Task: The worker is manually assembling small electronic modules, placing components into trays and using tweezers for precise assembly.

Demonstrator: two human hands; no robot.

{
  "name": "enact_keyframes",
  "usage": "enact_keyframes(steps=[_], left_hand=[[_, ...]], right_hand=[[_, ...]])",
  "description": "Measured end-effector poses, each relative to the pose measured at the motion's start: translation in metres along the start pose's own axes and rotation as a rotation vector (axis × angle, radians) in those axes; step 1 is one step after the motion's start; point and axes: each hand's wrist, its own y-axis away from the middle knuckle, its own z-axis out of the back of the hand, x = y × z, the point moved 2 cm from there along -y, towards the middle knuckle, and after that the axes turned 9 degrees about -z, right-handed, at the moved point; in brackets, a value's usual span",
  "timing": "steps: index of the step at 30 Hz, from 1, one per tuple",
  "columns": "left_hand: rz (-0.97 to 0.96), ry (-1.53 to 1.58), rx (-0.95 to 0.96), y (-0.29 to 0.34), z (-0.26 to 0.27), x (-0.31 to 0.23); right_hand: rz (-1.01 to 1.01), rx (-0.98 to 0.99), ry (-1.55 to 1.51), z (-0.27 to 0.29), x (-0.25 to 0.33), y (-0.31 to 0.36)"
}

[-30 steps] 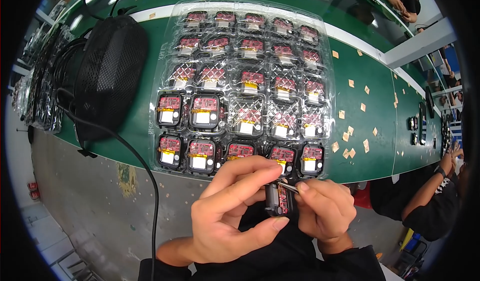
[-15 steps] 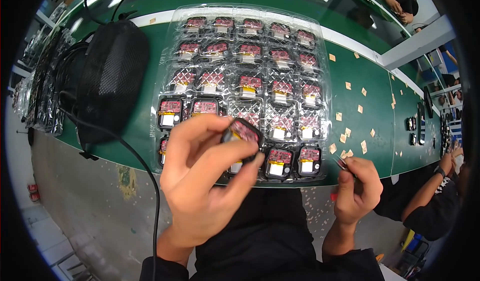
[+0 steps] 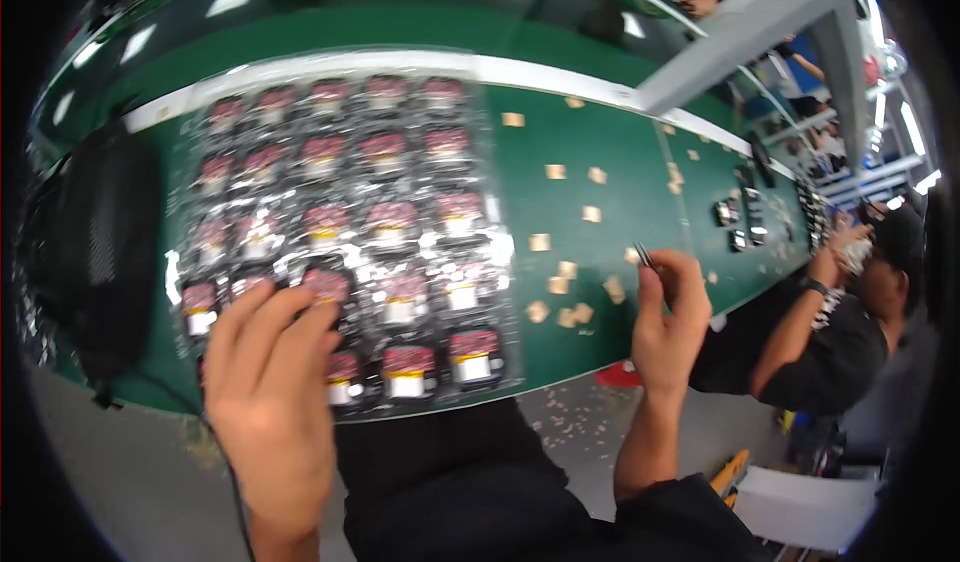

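A clear plastic blister tray (image 3: 505, 307) carries rows of small black square devices with red circuit boards and white-and-yellow parts. Over its nearer left part is my left hand (image 3: 268, 392), fingers curled around the near-left side of one circuit-board device (image 3: 327, 285) at a slot in the fourth row. My fingers hide part of that device, so I cannot tell how fully it is seated. My right hand (image 3: 672, 307), to the right of the tray above the green table, pinches thin metal tweezers (image 3: 643, 253) with their tips pointing away from me.
Small tan paper squares (image 3: 558, 285) lie scattered over the green table (image 3: 575, 347). A black mesh bag (image 3: 95, 232) with a cable stands at the left. A grey post (image 3: 740, 47) rises at the back right. A co-worker (image 3: 840, 352) sits at my right.
My left hand has brought the device down from above the tray to a fourth-row slot. The tweezers are still in my right hand. The whole view has swung right.
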Motion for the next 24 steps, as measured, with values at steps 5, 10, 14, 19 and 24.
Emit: enact_keyframes(steps=[5,10,14,19,24], left_hand=[[0.062,0.095,-0.048,-0.005,-0.007,-0.001],[0.002,0.037,-0.086,-0.011,-0.008,0.001],[-0.045,0.043,-0.017,-0.014,-0.004,0.005],[-0.082,0.044,-0.009,-0.015,0.003,0.006],[-0.025,0.075,0.014,-0.015,0.003,0.006]], right_hand=[[-0.071,-0.168,0.312,0.033,-0.058,-0.049],[-0.195,-0.363,0.627,0.085,-0.150,-0.080],[-0.296,-0.341,0.717,0.112,-0.193,-0.092],[-0.350,-0.263,0.568,0.109,-0.182,-0.090],[-0.274,-0.219,0.388,0.087,-0.127,-0.064]])
